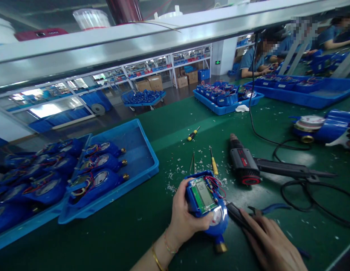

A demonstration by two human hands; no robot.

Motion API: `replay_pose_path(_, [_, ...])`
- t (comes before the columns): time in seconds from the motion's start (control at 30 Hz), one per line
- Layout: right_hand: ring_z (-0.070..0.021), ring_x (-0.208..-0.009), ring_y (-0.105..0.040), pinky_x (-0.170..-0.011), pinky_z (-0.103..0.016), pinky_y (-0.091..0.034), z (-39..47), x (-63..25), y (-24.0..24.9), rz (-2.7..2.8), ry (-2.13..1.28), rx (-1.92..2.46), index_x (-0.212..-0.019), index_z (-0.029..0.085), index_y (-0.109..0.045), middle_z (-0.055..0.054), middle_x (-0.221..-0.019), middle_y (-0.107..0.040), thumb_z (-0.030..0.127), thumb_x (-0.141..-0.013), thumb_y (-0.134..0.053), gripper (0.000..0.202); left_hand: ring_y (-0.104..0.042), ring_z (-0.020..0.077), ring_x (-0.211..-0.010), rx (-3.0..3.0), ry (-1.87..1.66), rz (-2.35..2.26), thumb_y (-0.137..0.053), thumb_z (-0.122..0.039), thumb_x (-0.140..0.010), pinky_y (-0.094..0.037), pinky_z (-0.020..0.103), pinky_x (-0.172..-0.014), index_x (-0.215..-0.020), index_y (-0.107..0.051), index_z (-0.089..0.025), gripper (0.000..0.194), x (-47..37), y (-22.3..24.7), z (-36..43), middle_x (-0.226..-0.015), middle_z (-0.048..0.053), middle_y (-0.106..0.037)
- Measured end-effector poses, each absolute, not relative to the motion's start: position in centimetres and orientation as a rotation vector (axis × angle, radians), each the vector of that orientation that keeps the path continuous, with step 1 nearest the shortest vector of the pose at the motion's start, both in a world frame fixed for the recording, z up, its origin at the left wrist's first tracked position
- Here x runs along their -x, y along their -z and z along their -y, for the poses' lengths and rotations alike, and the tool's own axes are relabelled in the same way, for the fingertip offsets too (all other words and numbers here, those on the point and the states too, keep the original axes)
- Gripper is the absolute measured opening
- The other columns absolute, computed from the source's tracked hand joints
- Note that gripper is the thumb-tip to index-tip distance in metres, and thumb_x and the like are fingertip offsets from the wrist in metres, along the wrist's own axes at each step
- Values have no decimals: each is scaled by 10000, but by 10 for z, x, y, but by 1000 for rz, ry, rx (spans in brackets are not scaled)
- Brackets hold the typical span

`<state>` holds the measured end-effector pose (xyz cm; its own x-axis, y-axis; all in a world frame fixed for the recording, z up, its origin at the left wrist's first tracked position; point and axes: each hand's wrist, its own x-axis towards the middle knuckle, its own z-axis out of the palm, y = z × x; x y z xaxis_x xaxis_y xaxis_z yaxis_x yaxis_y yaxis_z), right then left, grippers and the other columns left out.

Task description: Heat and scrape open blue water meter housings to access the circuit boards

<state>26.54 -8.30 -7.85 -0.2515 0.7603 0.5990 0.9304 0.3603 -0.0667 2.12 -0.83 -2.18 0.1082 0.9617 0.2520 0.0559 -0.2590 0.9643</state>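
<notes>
My left hand (182, 216) is closed around a blue water meter (220, 226), thumb across its round dial. The meter tilts on the table, showing a green circuit board with a lit display, red and black wires, and a brass pipe end toward me. Close to its right side, my right hand (269, 239) grips a slim black utility knife (237, 214), whose thin tip reaches the meter's edge. Blue-handled pliers (272, 208) lie just beyond the right fingers. Beyond the meter are tweezers (193, 162), a yellow screwdriver (214, 165) and a yellow-black screwdriver (193, 134).
A heat gun (244, 162) lies to the right, its black cable (254, 120) looping over the green table (169, 116). Blue trays (148, 148) of meters stand at left, another tray (224, 110) farther back. White scraps litter the middle. An overhead shelf (135, 41) crosses above; co-workers sit beyond.
</notes>
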Motion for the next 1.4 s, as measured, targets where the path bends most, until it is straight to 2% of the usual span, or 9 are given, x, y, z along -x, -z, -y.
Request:
replay_pose_path(0.2, [-210,-866,-633,-687,-293,-595,80,-261,85,2077,401,1418,-1230,156,-636,-132,-1012,-608,428,-1024,-387,422,-543,387,-1285,-1576,-1271,-1024,-824,-268,-613,-385,617,-1144,-1389,-419,-222,877,-17,29,8,-1379,148,-497])
replay_pose_path(0.33, [-216,-909,-616,-718,-296,-581,79,-261,85,2066,398,1411,-1236,139,-641,-138,-1033,-602,453,-1021,-396,452,-517,407,-1312,-1606,-1268,-1038,-815,-280,-610,-337,638,-1170,-1392,-442,-227,869,-14,32,8,-1394,140,-491])
replay_pose_path(0.6, [-224,-937,-615,-761,-316,-558,80,-262,86,2028,336,1423,-1222,154,-653,-132,-1052,-614,432,-1009,-435,413,-509,423,-1321,-1546,-1206,-1047,-816,-296,-619,-396,629,-1133,-1414,-412,-210,896,-12,34,10,-1453,174,-426])
replay_pose_path(0.9, [-228,-919,-634,-743,-325,-562,80,-261,82,1974,307,1396,-1192,168,-666,-131,-1044,-625,392,-998,-464,358,-522,415,-1316,-1543,-1211,-1035,-819,-290,-629,-399,619,-1140,-1399,-431,-198,867,-14,30,10,-1436,180,-451])
replay_pose_path(1.0, [-220,-953,-642,-785,-311,-568,84,-264,89,1940,184,1366,-1251,204,-637,-114,-1073,-622,359,-989,-499,335,-509,419,-1333,-1528,-1213,-1033,-825,-294,-627,-399,609,-1145,-1403,-420,-195,881,-14,30,10,-1451,184,-438])
replay_pose_path(1.13, [-189,-1091,-644,-910,-266,-547,94,-261,98,1812,-81,1364,-1358,255,-564,-90,-1218,-595,239,-993,-487,373,-513,406,-1337,-1506,-1195,-1029,-828,-265,-623,-395,588,-1155,-1397,-404,-204,885,-14,26,11,-1452,174,-437])
replay_pose_path(1.3, [-188,-1105,-667,-988,-279,-534,94,-247,82,1638,-221,1365,-1252,249,-619,-66,-1223,-648,247,-995,-494,286,-531,384,-1328,-1498,-1212,-991,-818,-272,-648,-433,551,-1138,-1407,-354,-204,892,-14,24,10,-1436,182,-459])
replay_pose_path(1.4, [-185,-1018,-710,-904,-257,-580,87,-240,71,1586,-321,1389,-1211,255,-620,-49,-1141,-711,313,-986,-516,255,-520,389,-1336,-1495,-1212,-1012,-814,-287,-650,-415,563,-1148,-1398,-352,-200,883,-14,24,10,-1436,189,-452])
